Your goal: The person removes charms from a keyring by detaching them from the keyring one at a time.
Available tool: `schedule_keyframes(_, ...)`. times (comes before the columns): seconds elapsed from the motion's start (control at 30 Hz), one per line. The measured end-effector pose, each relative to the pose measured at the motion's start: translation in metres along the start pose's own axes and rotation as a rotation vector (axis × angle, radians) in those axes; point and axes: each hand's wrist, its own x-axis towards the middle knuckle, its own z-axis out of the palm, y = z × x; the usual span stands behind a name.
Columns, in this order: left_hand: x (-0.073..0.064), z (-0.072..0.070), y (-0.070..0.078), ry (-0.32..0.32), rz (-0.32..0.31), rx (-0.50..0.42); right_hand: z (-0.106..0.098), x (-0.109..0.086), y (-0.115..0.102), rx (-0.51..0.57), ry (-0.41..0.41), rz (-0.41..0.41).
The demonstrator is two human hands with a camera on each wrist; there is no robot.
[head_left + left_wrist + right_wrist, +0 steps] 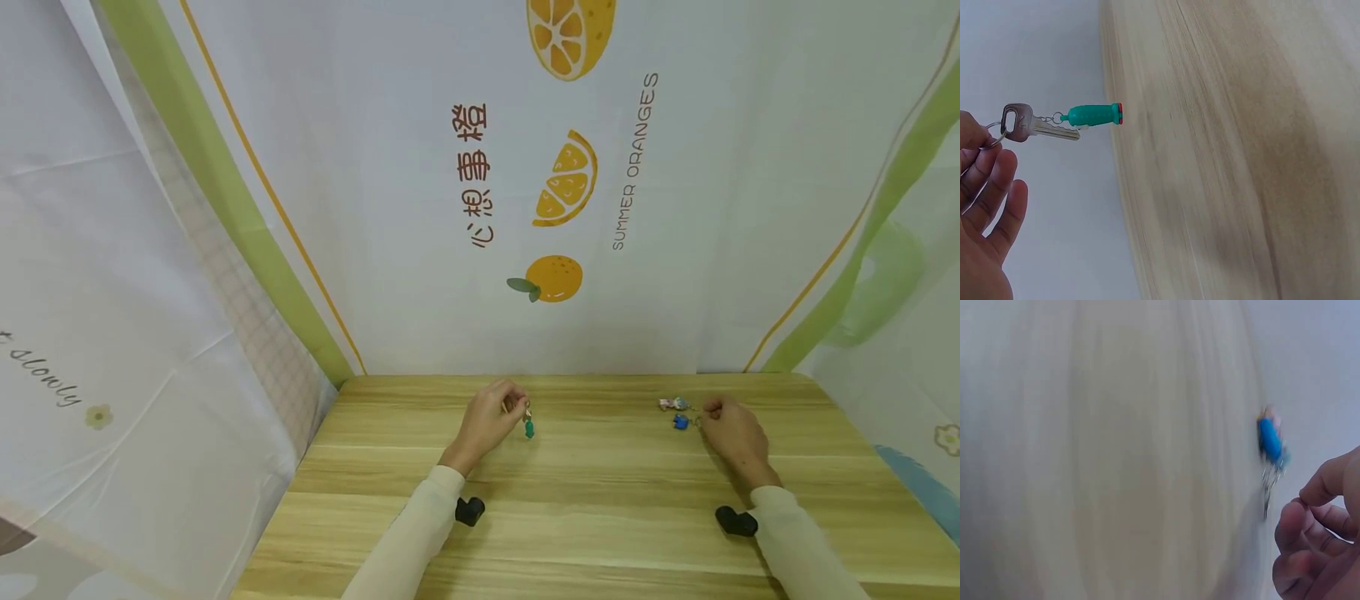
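Head view: the left hand pinches a key ring, its green charm hanging at four o'clock, long axis twelve-to-six. Nearer the right hand, a blue charm and pink charm lie toward nine and ten o'clock over the table; its thumb and fingertips meet, though I cannot tell whether they grip anything.
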Motion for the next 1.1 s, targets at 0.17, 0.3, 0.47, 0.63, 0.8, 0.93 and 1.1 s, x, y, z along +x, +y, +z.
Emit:
schedule_keyframes(0.17, 0.000, 0.001, 0.002, -0.011, -0.017, -0.010, 0.015, 0.000, -0.022, 0.030, 0.004, -0.063)
schedule_keyframes(0.3, 0.000, 0.002, 0.003, -0.008, -0.007, -0.023, 0.029, -0.005, -0.049, 0.052, -0.041, -0.204)
schedule_keyframes(0.47, 0.000, 0.003, 0.003, 0.000, 0.005, -0.013, 0.048, -0.008, -0.083, 0.092, -0.115, -0.330)
schedule_keyframes(0.63, 0.000, 0.005, 0.003, 0.002, 0.007, -0.025, 0.065, -0.010, -0.115, 0.129, -0.189, -0.416)
schedule_keyframes(0.8, 0.001, 0.006, 0.004, -0.006, 0.008, -0.039, 0.080, -0.016, -0.148, 0.205, -0.218, -0.483)
schedule_keyframes(0.93, 0.001, 0.006, 0.005, -0.016, 0.001, -0.038, 0.091, -0.020, -0.171, 0.244, -0.222, -0.521)
schedule_keyframes(1.1, 0.001, 0.008, 0.005, -0.028, -0.007, -0.041, 0.100, -0.024, -0.190, 0.222, -0.181, -0.506)
